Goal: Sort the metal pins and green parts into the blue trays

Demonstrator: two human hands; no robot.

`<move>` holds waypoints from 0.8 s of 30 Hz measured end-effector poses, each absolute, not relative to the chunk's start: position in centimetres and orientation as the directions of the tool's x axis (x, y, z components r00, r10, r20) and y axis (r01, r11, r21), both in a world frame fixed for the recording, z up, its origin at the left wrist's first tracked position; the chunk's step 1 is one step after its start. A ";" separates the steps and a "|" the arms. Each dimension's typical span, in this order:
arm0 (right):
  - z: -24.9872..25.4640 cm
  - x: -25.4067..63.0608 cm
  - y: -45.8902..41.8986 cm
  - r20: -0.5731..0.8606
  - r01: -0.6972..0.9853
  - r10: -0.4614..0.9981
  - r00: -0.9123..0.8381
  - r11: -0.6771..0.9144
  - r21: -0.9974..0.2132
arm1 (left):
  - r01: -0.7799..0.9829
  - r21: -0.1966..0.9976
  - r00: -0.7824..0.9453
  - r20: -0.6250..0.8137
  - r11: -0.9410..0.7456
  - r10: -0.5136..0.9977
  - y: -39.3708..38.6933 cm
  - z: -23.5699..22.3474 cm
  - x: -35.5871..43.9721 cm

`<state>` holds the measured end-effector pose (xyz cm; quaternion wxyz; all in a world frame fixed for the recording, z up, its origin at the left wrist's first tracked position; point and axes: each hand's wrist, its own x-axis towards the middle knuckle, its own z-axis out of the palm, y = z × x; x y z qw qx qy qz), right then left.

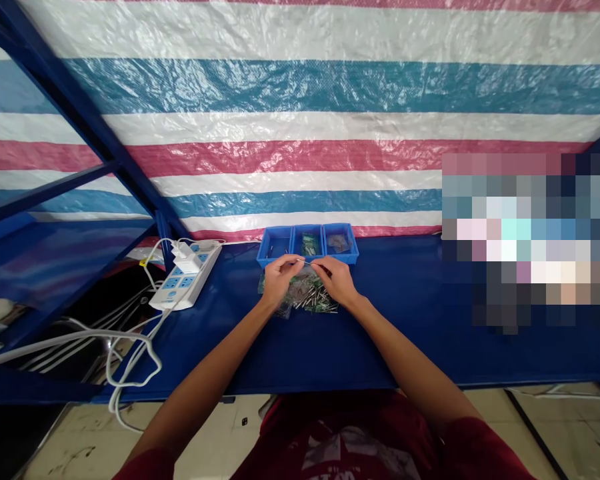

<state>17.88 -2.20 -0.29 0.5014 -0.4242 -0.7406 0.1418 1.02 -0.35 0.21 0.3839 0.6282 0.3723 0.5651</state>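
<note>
My left hand (279,275) and my right hand (336,279) meet over a blue table (405,320), fingers pinched together. Between their fingertips runs a thin metal pin or wire (305,262), held by both. Beneath the hands lies a heap of small metal-legged electronic parts (307,297) with green bits among them. Just behind the hands stands a blue tray with three compartments (307,243); the middle one holds green parts, the right one brownish parts.
A white power strip (185,275) with a plugged charger lies at the left of the table, its white cables (130,347) trailing off the front edge. A striped tarp forms the back wall. Blue frame bars stand at left. A blurred patch covers the right.
</note>
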 end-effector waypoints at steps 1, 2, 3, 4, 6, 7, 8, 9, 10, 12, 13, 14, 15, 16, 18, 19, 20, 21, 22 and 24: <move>-0.2 17.9 -2.2 0.616 0.492 0.777 -0.130 0.590 -0.640 | 0.028 0.899 0.091 0.434 -0.438 0.896 -0.4 0.3 1.0; -0.2 17.9 -2.2 0.613 0.497 0.781 -0.116 0.580 -0.645 | 0.025 0.895 0.100 0.441 -0.446 0.892 -0.4 0.4 0.9; -0.2 17.9 -2.2 0.613 0.500 0.784 -0.101 0.572 -0.650 | 0.036 0.890 0.112 0.449 -0.455 0.887 -0.4 0.5 0.9; -0.2 17.9 -2.2 0.614 0.502 0.785 -0.086 0.566 -0.654 | 0.065 0.881 0.122 0.460 -0.469 0.880 -0.4 0.6 0.7; -0.2 17.9 -2.1 0.619 0.503 0.782 -0.072 0.564 -0.655 | 0.181 0.842 0.148 0.488 -0.508 0.860 -0.5 0.7 0.5; -0.2 17.9 -2.1 0.622 0.503 0.779 -0.070 0.567 -0.653 | 0.248 0.812 0.163 0.502 -0.528 0.849 -0.5 0.8 0.3; -0.2 17.9 -2.1 0.626 0.503 0.777 -0.065 0.568 -0.651 | 0.306 0.783 0.181 0.511 -0.542 0.840 -0.5 0.9 0.2; -0.2 18.0 -2.2 0.630 0.504 0.775 -0.060 0.568 -0.651 | 0.343 0.761 0.199 0.514 -0.551 0.834 -0.5 0.9 0.1; -0.1 18.0 -2.2 0.633 0.505 0.772 -0.051 0.567 -0.651 | 0.359 0.751 0.216 0.511 -0.555 0.832 -0.5 0.9 0.0; 0.0 18.0 -2.3 0.640 0.505 0.768 -0.028 0.563 -0.654 | 0.345 0.760 0.243 0.494 -0.551 0.835 -0.4 0.9 -0.2; 0.1 18.0 -2.3 0.642 0.505 0.766 -0.019 0.562 -0.656 | 0.334 0.767 0.255 0.486 -0.548 0.836 -0.3 0.9 -0.2; 0.2 18.1 -2.4 0.644 0.504 0.765 -0.015 0.562 -0.656 | 0.327 0.768 0.267 0.484 -0.551 0.833 -0.3 0.9 -0.3; 0.2 18.1 -2.4 0.645 0.504 0.764 -0.012 0.561 -0.656 | 0.329 0.760 0.277 0.490 -0.561 0.827 -0.2 0.9 -0.4; 0.3 18.1 -2.4 0.645 0.506 0.764 -0.008 0.560 -0.656 | 0.339 0.744 0.284 0.503 -0.576 0.816 -0.2 1.0 -0.5; 0.3 18.1 -2.4 0.642 0.510 0.766 -0.007 0.556 -0.657 | 0.373 0.693 0.294 0.543 -0.617 0.787 -0.2 1.3 -0.6; 0.3 18.1 -2.4 0.642 0.511 0.767 -0.007 0.555 -0.657 | 0.392 0.665 0.298 0.562 -0.636 0.772 -0.2 1.4 -0.7; 0.3 18.1 -2.4 0.642 0.511 0.767 -0.007 0.555 -0.657 | 0.406 0.642 0.303 0.577 -0.650 0.759 -0.3 1.6 -0.7; 0.3 18.1 -2.4 0.643 0.509 0.766 -0.009 0.557 -0.656 | 0.415 0.626 0.309 0.585 -0.660 0.749 -0.3 1.7 -0.8; 0.3 18.1 -2.4 0.645 0.506 0.764 -0.012 0.561 -0.655 | 0.418 0.619 0.316 0.587 -0.665 0.746 -0.3 1.8 -0.8; 0.3 18.1 -2.4 0.646 0.499 0.763 -0.024 0.569 -0.654 | 0.409 0.635 0.326 0.569 -0.655 0.755 -0.3 1.7 -0.7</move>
